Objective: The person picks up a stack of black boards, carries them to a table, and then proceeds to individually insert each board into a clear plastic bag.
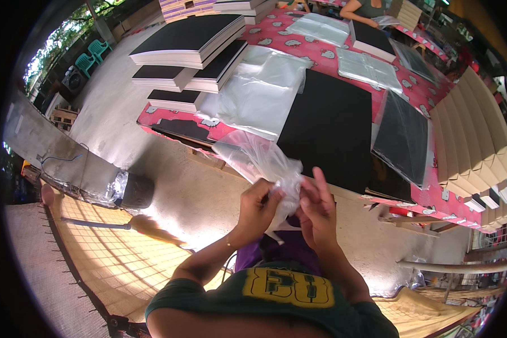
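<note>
A crumpled clear plastic bag [269, 161] is between my hands, at the near edge of the table. My left hand [257, 207] pinches its gathered near end between thumb and fingers. On the other side, my right hand [319, 207] has its thumb and curled fingers at the bag's edge, one finger sticking up. Just beyond the bag lies a large flat black board [329, 132]. A stack of clear plastic bags [259, 93] rests to the left of the board. To the right lies a black board in clear plastic [403, 135].
Stacks of black-topped white blocks [188, 39] stand at the table's far left. A row of brown cardboard pieces [470, 132] lines the right side. More plastic sleeves [369, 69] lie farther back, near another person's arm [357, 16]. A broom [152, 228] lies at lower left.
</note>
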Available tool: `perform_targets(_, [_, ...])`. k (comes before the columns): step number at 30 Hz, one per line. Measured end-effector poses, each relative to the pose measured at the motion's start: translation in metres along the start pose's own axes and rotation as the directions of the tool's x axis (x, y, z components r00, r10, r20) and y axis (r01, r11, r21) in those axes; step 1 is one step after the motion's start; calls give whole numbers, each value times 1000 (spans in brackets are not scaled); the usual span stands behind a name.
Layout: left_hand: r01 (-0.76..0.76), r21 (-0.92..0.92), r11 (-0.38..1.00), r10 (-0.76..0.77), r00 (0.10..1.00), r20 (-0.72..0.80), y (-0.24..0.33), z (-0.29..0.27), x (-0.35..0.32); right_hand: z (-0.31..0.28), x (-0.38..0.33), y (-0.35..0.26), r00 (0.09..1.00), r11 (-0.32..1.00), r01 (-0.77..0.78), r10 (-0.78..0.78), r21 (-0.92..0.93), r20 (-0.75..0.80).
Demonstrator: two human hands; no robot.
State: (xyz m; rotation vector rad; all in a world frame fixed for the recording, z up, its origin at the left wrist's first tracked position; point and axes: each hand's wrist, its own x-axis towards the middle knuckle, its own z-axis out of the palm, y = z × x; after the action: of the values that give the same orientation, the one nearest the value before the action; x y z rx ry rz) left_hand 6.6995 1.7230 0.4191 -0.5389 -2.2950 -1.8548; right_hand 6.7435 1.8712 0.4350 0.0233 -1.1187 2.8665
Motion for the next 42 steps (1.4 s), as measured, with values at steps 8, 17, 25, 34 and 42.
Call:
perform_targets(8, [-67, -36, 997, 64, 994, -88, 1, 49, 26, -67, -13, -18, 971, 990, -48, 77, 130, -227])
perform_targets(17, [-496, 186, 848, 342, 243, -908, 19, -172, 149, -76, -48, -218, 435, 620, 734, -742, -276, -510])
perform_targets(25, [-369, 749, 551, 254, 929, 271, -74, -50, 183, -57, 36, -102, 900, 899, 367, -408, -237, -154])
perform_targets(34, [-144, -158, 977, 129, 986, -101, 35, 55, 94, -29, 52, -57, 966, 958, 245, -255, -149, -47])
perform_targets(42, [-104, 135, 985, 139, 948, -286, 18, 20, 119, -40, 31, -72, 919, 913, 381, -391, 148, 49])
